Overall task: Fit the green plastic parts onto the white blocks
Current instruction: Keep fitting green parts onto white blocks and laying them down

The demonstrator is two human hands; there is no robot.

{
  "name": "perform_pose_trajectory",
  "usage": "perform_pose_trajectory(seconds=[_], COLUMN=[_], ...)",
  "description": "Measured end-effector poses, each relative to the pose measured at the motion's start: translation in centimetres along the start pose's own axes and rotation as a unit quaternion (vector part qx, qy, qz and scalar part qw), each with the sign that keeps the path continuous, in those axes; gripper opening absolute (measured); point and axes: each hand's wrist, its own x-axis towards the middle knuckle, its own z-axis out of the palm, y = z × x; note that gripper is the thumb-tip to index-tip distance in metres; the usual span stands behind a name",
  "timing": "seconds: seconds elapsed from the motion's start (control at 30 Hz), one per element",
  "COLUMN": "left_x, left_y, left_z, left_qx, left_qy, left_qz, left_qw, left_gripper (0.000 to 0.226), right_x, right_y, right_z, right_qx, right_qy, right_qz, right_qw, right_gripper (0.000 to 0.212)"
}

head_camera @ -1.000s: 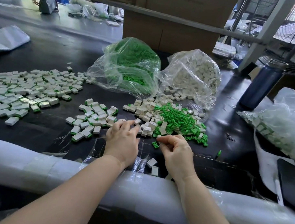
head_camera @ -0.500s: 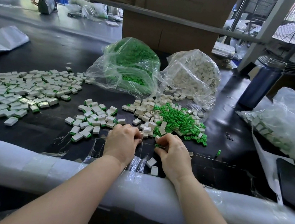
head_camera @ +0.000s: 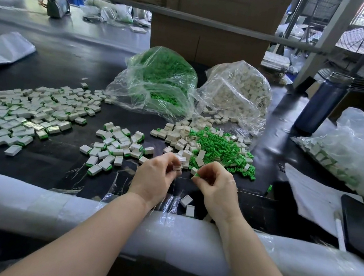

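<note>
The left hand (head_camera: 155,176) is pinching a small white block (head_camera: 178,167) at its fingertips, and the right hand (head_camera: 217,185) is pinching a green plastic part (head_camera: 197,175), of which only a sliver is showing past the curled fingers. The two pieces are sitting close together but not joined, just above the black surface (head_camera: 56,162). How the block is turned is hard to make out.

Just beyond the hands, a loose heap of green parts (head_camera: 219,147) is mingling with bare white blocks (head_camera: 176,134). To the left, a small cluster of fitted blocks (head_camera: 117,145) with green edges is lying, and farther left a wide spread of finished blocks (head_camera: 27,113) is running off the frame's edge. Two white blocks (head_camera: 188,205) are lying between the wrists.

Behind, a crinkled clear bag of green parts (head_camera: 158,83) is slumping beside a clear bag of white blocks (head_camera: 239,92). At the right, another bag (head_camera: 356,153) is partly cut off. A white padded roll (head_camera: 27,202) is lining the near edge.
</note>
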Motion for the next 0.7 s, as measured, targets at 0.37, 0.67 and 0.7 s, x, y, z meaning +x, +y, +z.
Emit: perform_pose_trajectory(seconds=[0.37, 0.67, 0.7], left_x=[-0.10, -0.01, 0.00], left_y=[0.29, 0.16, 0.11], left_z=[-0.13, -0.16, -0.15], left_qx=[-0.250, -0.286, -0.288], left_qy=[-0.121, -0.146, -0.141], left_qz=[-0.049, -0.074, -0.077], left_qw=[0.959, 0.944, 0.944], left_gripper=[0.017, 0.015, 0.014], right_x=[-0.01, 0.12, 0.11], right_y=[-0.45, -0.30, -0.28], right_z=[-0.46, -0.19, -0.17], right_qx=[0.186, 0.141, 0.141], right_qy=[-0.009, -0.019, -0.019], right_qz=[0.011, -0.009, -0.008], right_qw=[0.982, 0.990, 0.990], right_gripper=[0.019, 0.016, 0.016])
